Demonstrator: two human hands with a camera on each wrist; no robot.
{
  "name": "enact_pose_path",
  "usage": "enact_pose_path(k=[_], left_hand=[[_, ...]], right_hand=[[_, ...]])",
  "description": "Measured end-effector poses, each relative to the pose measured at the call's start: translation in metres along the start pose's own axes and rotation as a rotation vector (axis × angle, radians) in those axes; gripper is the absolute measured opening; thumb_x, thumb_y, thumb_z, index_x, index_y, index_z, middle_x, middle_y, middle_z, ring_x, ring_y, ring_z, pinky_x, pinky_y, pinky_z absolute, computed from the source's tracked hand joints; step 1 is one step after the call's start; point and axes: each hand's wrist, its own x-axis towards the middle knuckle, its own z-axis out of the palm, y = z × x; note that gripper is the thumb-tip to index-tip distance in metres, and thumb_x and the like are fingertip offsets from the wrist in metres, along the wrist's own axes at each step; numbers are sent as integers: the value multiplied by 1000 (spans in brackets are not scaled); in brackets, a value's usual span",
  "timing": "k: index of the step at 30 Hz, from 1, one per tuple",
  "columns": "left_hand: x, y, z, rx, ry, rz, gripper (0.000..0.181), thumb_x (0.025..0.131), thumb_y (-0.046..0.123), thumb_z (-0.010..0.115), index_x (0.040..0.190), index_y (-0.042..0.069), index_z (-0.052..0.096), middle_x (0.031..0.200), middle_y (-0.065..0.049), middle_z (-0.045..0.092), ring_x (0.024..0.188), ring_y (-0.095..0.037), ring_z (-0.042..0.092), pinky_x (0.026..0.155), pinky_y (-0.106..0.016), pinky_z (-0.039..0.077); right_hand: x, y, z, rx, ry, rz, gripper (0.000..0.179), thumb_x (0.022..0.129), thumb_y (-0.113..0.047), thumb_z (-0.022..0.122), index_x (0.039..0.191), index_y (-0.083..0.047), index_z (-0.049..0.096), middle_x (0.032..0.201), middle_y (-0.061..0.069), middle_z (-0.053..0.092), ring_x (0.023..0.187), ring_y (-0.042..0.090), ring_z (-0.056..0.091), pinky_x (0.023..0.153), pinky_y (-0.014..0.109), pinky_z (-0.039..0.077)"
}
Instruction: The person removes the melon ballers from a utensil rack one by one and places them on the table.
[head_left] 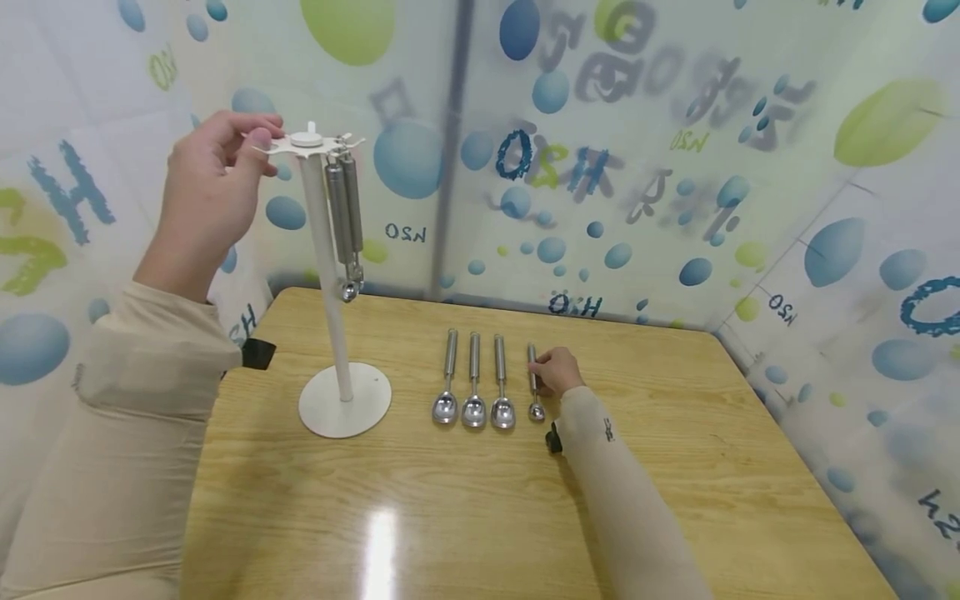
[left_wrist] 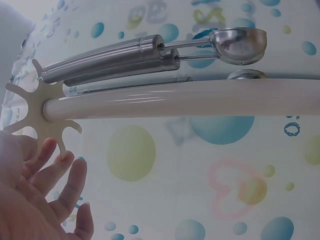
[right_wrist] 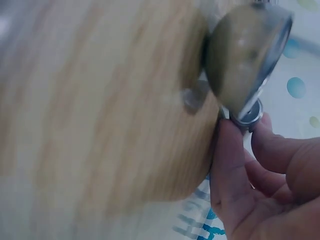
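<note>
My left hand [head_left: 213,179] pinches a hooked arm of the white rack top [head_left: 306,142] between thumb and fingers. Metal scoops [head_left: 347,212] hang by their handles from the hooks on the rack's right side, bowls downward. In the left wrist view, their steel handles [left_wrist: 110,57] run alongside the white pole [left_wrist: 200,98]. Over on the table, my right hand [head_left: 558,371] pinches the handle of a small scoop [head_left: 536,412]. The right wrist view has this scoop's bowl [right_wrist: 240,55] close up, with thumb and fingers at the handle just below it.
Three larger scoops [head_left: 474,410] lie side by side between the rack and the small scoop, handles pointing away. A round white base [head_left: 326,421] carries the pole on the wooden table [head_left: 465,517]. Patterned curtains [head_left: 630,150] surround the table's back and sides.
</note>
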Motion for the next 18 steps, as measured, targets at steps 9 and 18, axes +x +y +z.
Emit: enact_pose_path(k=[9,18], left_hand=[[1,1,-1,-6,-11,-10,32,108,31,47,134,23,62,138,3,61,98,-6,55,86,-26,38],[1,1,-1,3,-13,-7,33,108,31,47,136,22,61,139,3,61,98,-6,56,87,-26,37]], right_hand=[[-18,-12,-9,-62,51,-137,27,103,-15,62,121,4,67,114,19,67,97,28,67,83,38,57],[-49,-77,-16,21,30,-417,33,105,-20,58,130,2,64,119,20,67,105,34,68,87,43,57]])
